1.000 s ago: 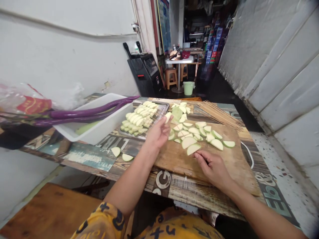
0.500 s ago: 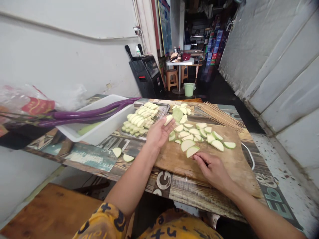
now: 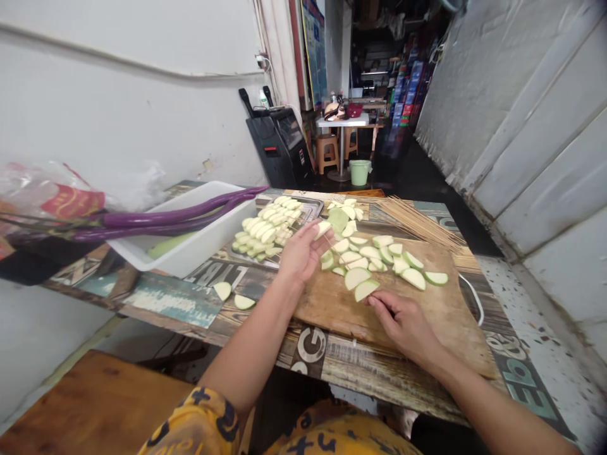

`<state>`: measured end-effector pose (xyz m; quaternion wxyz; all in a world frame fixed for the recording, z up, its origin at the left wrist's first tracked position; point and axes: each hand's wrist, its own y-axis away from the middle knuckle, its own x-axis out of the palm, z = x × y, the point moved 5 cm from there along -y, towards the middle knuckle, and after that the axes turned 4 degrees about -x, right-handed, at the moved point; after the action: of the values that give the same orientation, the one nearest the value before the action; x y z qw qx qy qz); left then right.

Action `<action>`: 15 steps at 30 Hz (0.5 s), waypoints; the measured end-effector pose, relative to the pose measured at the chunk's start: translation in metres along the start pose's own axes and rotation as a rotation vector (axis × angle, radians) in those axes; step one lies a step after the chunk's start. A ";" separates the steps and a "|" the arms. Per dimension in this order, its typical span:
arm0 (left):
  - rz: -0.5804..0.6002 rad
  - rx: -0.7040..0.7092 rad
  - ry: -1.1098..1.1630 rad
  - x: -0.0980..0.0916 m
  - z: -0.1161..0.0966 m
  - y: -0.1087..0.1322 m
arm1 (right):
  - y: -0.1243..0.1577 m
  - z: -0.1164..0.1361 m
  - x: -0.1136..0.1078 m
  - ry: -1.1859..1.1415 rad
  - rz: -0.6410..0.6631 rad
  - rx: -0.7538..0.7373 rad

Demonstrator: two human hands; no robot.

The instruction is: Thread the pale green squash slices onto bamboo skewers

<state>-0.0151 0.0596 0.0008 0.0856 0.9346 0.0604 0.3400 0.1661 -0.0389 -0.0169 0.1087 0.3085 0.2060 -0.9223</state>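
My left hand (image 3: pixel 303 253) is closed lightly around a pale, green-skinned vegetable slice (image 3: pixel 323 228), held above the left part of the cutting board (image 3: pixel 332 309). A thin bamboo skewer (image 3: pixel 337 248) slants down from that slice toward my right hand (image 3: pixel 398 316), whose thumb and forefinger pinch its lower end. Just beyond those fingertips is a half-round slice (image 3: pixel 367 290); whether they touch it, I cannot tell. Several more cut slices (image 3: pixel 370 251) lie in a loose heap on the board. Left of my left hand, a metal tray (image 3: pixel 313 207) bears rows of skewered slices (image 3: pixel 268 221).
Long purple eggplants (image 3: pixel 171 218) rest across a white plastic bin (image 3: pixel 190 268) at left. A bundle of bamboo skewers (image 3: pixel 422 221) lies at the table's far right. Two loose slices (image 3: pixel 244 301) sit near the front edge. A black speaker (image 3: pixel 279 145) stands behind the table.
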 end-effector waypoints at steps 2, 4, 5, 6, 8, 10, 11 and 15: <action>-0.013 0.016 -0.026 0.000 -0.001 0.001 | 0.000 0.000 0.001 -0.001 0.006 0.005; -0.010 0.020 -0.053 0.000 -0.001 0.001 | 0.000 0.000 0.001 0.000 0.010 0.010; -0.006 0.025 -0.065 0.001 -0.001 0.001 | 0.000 0.000 0.001 0.000 0.010 0.013; -0.004 0.034 -0.076 0.001 -0.001 0.001 | 0.000 0.000 0.000 0.000 0.010 0.015; -0.018 0.054 -0.093 0.001 -0.001 0.002 | 0.000 0.001 0.000 0.002 0.013 0.015; -0.045 0.075 -0.109 0.002 0.000 0.003 | 0.000 0.002 0.000 0.004 0.014 0.014; -0.054 0.085 -0.118 0.002 0.000 0.004 | 0.000 0.002 0.000 0.006 0.014 0.015; -0.034 0.108 -0.153 0.005 0.000 0.006 | 0.001 0.003 0.002 0.000 0.018 0.025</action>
<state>-0.0105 0.0549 0.0051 0.0454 0.9598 0.0876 0.2626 0.1633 -0.0416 -0.0162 0.1131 0.3115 0.1916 -0.9238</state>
